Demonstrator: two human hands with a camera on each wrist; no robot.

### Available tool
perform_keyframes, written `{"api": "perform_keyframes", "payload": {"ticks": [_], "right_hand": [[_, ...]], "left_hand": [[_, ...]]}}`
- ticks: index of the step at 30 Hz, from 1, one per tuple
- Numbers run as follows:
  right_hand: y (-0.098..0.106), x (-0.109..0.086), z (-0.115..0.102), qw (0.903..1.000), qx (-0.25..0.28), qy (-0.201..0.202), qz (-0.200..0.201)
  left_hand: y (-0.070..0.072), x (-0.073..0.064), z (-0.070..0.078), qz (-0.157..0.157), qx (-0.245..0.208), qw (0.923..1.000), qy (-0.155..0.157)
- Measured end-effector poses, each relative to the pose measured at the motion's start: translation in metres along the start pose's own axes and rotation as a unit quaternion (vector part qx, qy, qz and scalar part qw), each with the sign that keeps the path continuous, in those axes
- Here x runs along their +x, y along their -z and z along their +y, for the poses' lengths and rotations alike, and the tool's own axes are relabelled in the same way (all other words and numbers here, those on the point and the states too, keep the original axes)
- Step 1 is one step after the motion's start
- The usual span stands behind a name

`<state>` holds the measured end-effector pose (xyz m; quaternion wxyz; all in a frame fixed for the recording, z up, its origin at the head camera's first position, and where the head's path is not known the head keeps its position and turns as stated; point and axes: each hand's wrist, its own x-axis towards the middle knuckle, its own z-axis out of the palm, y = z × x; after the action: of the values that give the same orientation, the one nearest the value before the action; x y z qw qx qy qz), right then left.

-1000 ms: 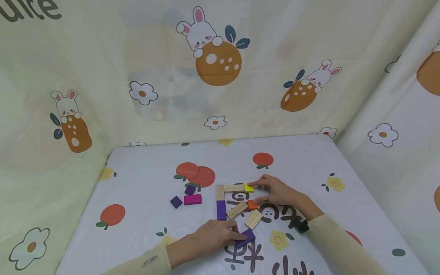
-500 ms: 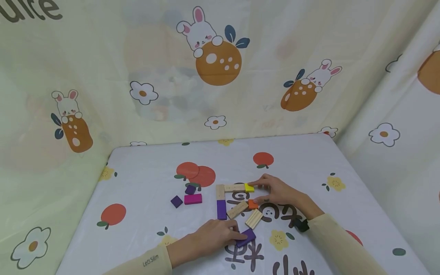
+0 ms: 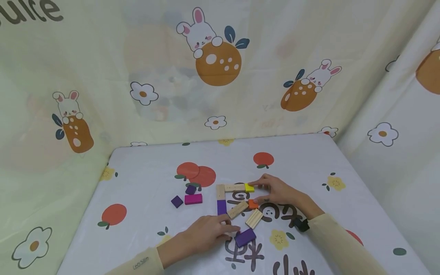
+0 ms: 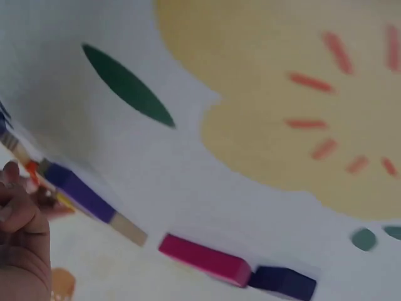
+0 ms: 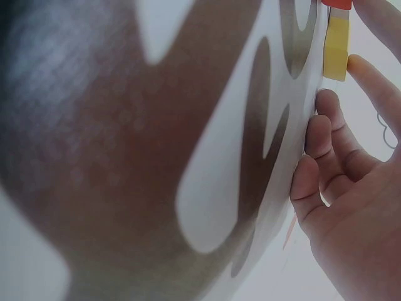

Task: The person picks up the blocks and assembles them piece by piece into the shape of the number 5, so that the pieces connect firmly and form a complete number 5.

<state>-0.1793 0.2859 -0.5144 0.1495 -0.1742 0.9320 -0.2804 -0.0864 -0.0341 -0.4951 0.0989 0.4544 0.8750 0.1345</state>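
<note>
My left hand (image 3: pixel 207 235) hovers low over the cloth with loosely bent fingers and nothing in them. Its fingertips lie between an upright-running purple block (image 3: pixel 221 207) and a slanted purple block (image 3: pixel 245 238). My right hand (image 3: pixel 285 194) has its index finger at a yellow block (image 3: pixel 249 188) and its thumb at an orange block (image 3: pixel 253 204). Two plain wooden blocks, one lengthwise (image 3: pixel 220 192) and one crosswise (image 3: pixel 235 188), form a corner running to the yellow one. Inside lie a diagonal wooden block (image 3: pixel 238 209) and a grooved wooden block (image 3: pixel 254 219).
Left of the layout lie a pink block (image 3: pixel 193 199) and two small dark purple blocks, one in front (image 3: pixel 177 201) and one behind (image 3: pixel 190 189). A printed white cloth (image 3: pixel 144 172) covers the table, with a patterned curtain (image 3: pixel 165 114) behind it.
My left hand has drawn back to the left, and its finger has come off the slanted purple block, which stays in place. My right hand has not moved.
</note>
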Motion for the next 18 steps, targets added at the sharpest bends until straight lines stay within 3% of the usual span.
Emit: {"api": "perform_keyframes", "payload": {"ticks": [5,10,18], "right_hand": [[0.0,0.0,0.0,1.0,-0.001,0.003,0.002],[0.0,0.001,0.0,1.0,-0.002,0.006,0.001],[0.0,0.001,0.0,1.0,0.001,0.007,0.0]], "left_hand": [[0.012,-0.011,-0.014,0.05,-0.008,0.9982,0.033],[0.021,-0.022,-0.032,0.092,0.014,0.9939,0.06],[0.035,-0.043,-0.066,0.171,0.045,0.9759,0.128]]}}
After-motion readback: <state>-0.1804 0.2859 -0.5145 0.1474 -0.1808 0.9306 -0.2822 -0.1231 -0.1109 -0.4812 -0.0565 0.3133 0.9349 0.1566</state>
